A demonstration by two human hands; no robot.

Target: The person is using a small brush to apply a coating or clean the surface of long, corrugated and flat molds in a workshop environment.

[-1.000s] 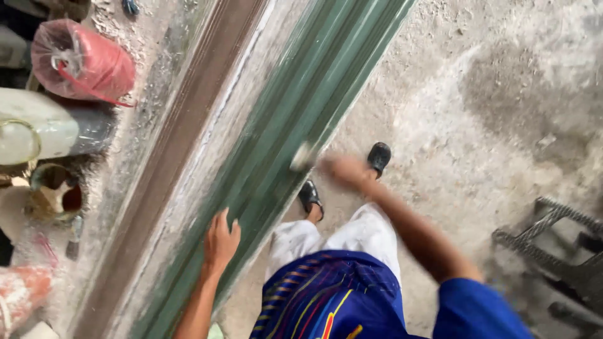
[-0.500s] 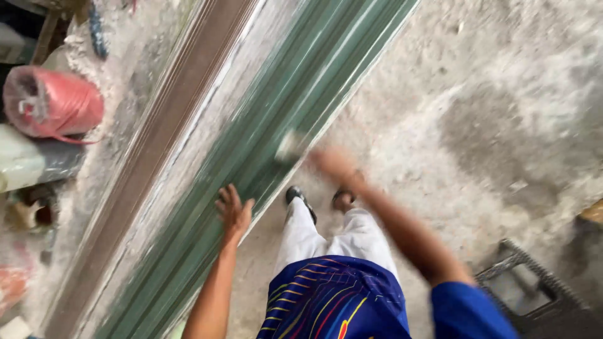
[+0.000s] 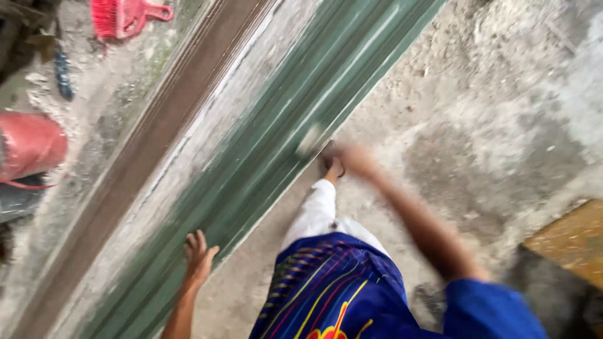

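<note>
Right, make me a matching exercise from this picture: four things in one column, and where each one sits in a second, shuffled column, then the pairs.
Things
1. left hand
2. right hand
3. red brush
4. brown beam

Places
A. at the top left, on the dusty ground
B. flat on the green ribbed sheet, near its lower end
C. alongside the green sheet, on its left
D. blurred, at the sheet's right edge, by a small pale thing

Pairs: 1-B, 2-D, 3-A, 4-C
</note>
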